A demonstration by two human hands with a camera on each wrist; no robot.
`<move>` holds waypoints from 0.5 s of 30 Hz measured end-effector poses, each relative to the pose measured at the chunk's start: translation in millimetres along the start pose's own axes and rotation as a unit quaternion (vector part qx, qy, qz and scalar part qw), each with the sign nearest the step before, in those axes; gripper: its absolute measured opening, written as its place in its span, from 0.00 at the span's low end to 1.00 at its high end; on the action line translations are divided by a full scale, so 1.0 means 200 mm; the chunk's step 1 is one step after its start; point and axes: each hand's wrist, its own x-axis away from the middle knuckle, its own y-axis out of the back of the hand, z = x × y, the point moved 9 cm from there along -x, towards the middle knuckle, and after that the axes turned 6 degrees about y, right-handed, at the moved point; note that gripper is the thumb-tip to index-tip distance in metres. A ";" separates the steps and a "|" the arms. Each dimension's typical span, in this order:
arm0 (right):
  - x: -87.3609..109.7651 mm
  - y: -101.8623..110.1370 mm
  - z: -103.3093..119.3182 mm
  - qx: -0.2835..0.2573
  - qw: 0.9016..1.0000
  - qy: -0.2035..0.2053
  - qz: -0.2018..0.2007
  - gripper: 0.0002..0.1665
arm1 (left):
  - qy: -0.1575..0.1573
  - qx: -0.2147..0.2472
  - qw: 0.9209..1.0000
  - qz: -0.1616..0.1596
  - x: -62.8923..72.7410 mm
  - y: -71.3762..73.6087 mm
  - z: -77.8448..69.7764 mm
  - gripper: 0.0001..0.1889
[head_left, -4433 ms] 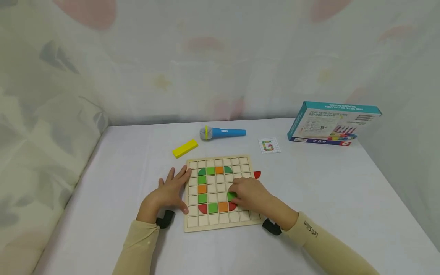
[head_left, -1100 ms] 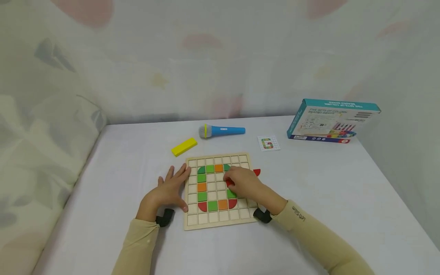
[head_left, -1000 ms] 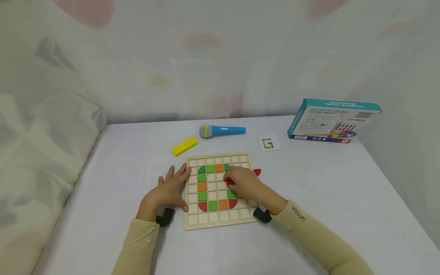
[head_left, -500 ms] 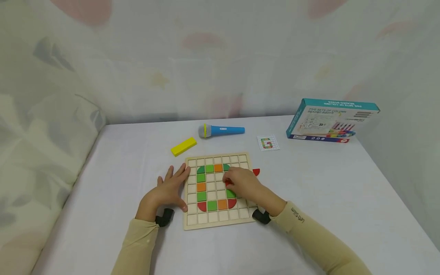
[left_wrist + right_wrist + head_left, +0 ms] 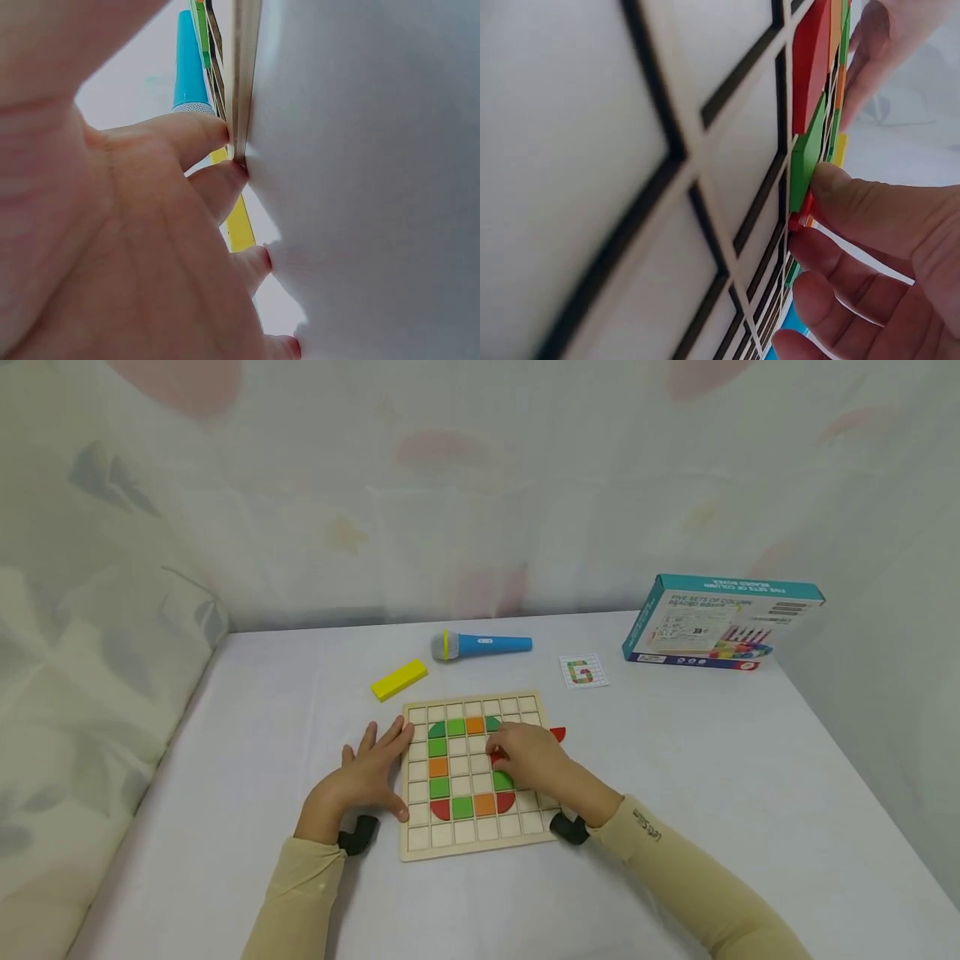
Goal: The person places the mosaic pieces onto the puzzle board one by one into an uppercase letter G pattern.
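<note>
A wooden grid board (image 5: 482,853) lies on the table, with green, orange and red tiles set in it in a G-like outline. My left hand (image 5: 363,783) has its fingers spread, its fingertips and thumb resting at the board's left edge. My right hand (image 5: 534,758) pinches a red tile (image 5: 807,213) between thumb and index finger, low over a cell on the right side of the outline. A green square tile (image 5: 502,781) sits just nearer than it, and a red rounded tile (image 5: 506,802) fills the corner below. The fingers cover most of the pinched tile.
Beyond the board lie a yellow block (image 5: 400,680), a blue toy microphone (image 5: 491,646) and a small card (image 5: 583,672) with a coloured G pattern. Another red piece (image 5: 558,734) lies by the board's right edge. A box (image 5: 720,622) stands at the back right.
Since the oldest frame, my right hand has moved from the green square tile to the cell beyond it, now with a red tile. The left hand stays in place. Within the last second, little differs.
</note>
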 end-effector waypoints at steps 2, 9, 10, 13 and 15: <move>0.01 0.00 -0.01 -0.003 1.000 -0.007 0.005 0.11 | -0.001 0.000 1.000 0.001 0.00 0.00 0.00 0.71; 0.03 0.06 -0.06 -0.014 0.999 -0.026 -0.029 0.12 | -0.004 -0.001 1.000 0.000 0.00 0.00 0.00 0.71; 0.04 0.07 -0.08 -0.016 0.999 -0.032 -0.033 0.12 | -0.004 -0.001 1.000 -0.001 0.00 0.00 0.00 0.71; 0.05 0.10 -0.13 -0.021 0.997 -0.053 -0.042 0.13 | -0.003 -0.001 1.000 0.001 0.00 0.00 0.00 0.70; 0.07 0.12 -0.18 -0.015 0.996 -0.069 -0.052 0.12 | -0.002 -0.001 1.000 0.001 0.00 0.00 0.00 0.70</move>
